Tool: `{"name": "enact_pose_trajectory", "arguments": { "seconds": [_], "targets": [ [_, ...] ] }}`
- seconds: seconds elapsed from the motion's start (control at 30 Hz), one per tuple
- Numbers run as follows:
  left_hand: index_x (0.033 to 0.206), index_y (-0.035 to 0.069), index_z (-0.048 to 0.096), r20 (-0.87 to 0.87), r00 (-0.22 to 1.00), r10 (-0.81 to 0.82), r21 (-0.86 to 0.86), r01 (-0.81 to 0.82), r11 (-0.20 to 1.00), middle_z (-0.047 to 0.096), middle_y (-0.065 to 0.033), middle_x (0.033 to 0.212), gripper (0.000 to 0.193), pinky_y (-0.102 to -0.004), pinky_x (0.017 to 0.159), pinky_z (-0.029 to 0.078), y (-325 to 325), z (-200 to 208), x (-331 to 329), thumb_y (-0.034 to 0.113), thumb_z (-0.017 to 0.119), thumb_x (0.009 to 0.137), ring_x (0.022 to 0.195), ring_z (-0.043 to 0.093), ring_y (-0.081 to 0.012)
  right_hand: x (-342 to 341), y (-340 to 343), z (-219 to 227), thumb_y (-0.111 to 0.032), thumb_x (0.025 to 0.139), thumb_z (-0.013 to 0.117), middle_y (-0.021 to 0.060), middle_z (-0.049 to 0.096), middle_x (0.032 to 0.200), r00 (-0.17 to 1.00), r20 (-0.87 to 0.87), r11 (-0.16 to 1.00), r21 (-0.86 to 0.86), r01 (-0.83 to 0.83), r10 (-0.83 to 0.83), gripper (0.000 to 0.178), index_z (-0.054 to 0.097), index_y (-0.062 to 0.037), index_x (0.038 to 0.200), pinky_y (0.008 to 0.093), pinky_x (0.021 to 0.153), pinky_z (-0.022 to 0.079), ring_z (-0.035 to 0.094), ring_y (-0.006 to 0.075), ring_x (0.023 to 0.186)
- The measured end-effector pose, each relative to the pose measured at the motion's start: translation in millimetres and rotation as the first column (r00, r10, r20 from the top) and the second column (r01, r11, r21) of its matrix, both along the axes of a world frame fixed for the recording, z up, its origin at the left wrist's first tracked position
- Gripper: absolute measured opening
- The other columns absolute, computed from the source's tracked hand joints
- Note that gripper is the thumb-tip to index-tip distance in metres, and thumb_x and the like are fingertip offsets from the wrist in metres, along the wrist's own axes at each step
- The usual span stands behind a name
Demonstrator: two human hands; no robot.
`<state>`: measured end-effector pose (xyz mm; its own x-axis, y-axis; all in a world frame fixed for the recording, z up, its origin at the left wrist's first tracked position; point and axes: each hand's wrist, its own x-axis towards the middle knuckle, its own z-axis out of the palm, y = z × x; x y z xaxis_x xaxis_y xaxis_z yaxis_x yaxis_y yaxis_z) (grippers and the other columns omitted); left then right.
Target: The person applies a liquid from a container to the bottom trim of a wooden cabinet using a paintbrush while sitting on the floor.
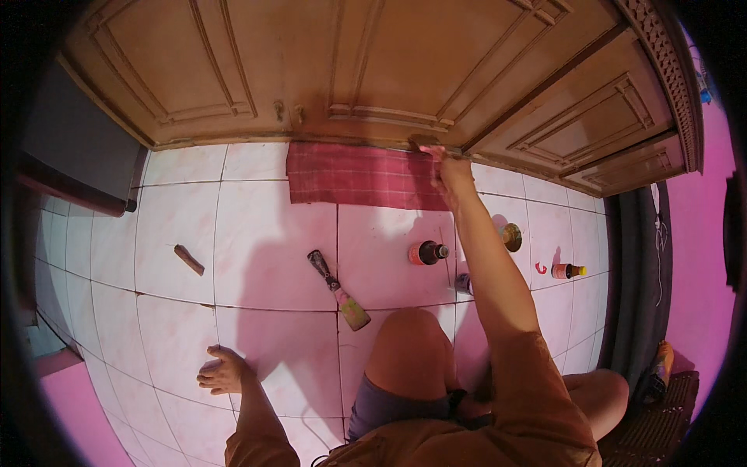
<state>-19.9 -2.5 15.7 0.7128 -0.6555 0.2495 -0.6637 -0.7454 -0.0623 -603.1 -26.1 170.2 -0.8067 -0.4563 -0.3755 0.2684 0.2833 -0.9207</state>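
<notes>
A red checked cloth (366, 177) lies flat on the tiled floor along the foot of a wooden cabinet. My right hand (450, 170) reaches out over its right end, fingers spread, close to the cabinet's lower edge. Down at the left, my left hand (222, 370) is low over the tiles, fingers apart and holding nothing. Between my hands lies what looks like a flat paintbrush (338, 289) with a dark handle and a greenish end. A dark bottle with a red label (426, 253) is left of my right forearm.
The wooden cabinet (389, 70) spans the far side. A short brown stick (189, 260) lies at left. Around my right forearm are a tin (510, 237), a partly hidden dark container (464, 283), a yellow-capped bottle (568, 271) and a red curled piece (541, 268).
</notes>
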Motion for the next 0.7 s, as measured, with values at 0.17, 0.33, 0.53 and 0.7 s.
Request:
{"name": "enact_pose_trajectory", "arguments": {
  "seconds": [0.17,0.33,0.53,0.7],
  "targets": [
    [0.126,-0.006,0.048,0.067,0.996,-0.055,-0.086,0.061,0.994,0.043,-0.0235,0.140,0.079,-0.0583,0.105,0.032,3,-6,7,0.066,0.039,0.094,0.136,0.036,-0.0400,45,-16,-10,-0.029,0.104,0.043,0.0059,0.059,0.086,0.988,-0.008,0.984,-0.082,0.155,-0.156,0.024,0.051,-0.0076,0.111,0.0338,0.049,0.047,0.057,0.0162,0.076],
    [0.133,-0.007,0.045,-0.008,1.000,-0.003,-0.029,0.003,1.000,0.041,-0.0251,0.145,0.082,-0.0602,0.109,0.030,2,5,6,0.066,0.037,0.095,0.141,0.033,-0.0414,59,-36,-50,-0.019,0.101,0.043,0.0123,0.060,0.095,0.901,-0.061,0.900,-0.109,0.422,-0.430,0.026,0.047,-0.0020,0.121,0.0392,0.072,0.051,0.059,0.0251,0.086],
    [0.132,-0.007,0.046,-0.035,0.999,-0.037,-0.029,0.036,0.999,0.039,-0.0252,0.147,0.081,-0.0595,0.109,0.028,-2,-2,-10,0.065,0.037,0.096,0.142,0.030,-0.0410,31,-75,-123,-0.021,0.102,0.043,0.0108,0.056,0.086,0.804,-0.239,0.839,-0.187,0.512,-0.544,0.017,0.052,-0.0083,0.109,0.0388,0.061,0.049,0.059,0.0236,0.074],
    [0.131,-0.007,0.045,0.047,0.999,-0.008,-0.056,0.011,0.998,0.037,-0.0251,0.148,0.082,-0.0593,0.111,0.026,5,-3,13,0.066,0.035,0.096,0.143,0.029,-0.0407,153,-83,-83,-0.011,0.097,0.044,0.0233,0.062,0.098,0.834,-0.551,0.999,0.011,-0.037,0.037,0.020,0.052,-0.0025,0.113,0.0453,0.079,0.048,0.062,0.0397,0.091]
  ]
}}
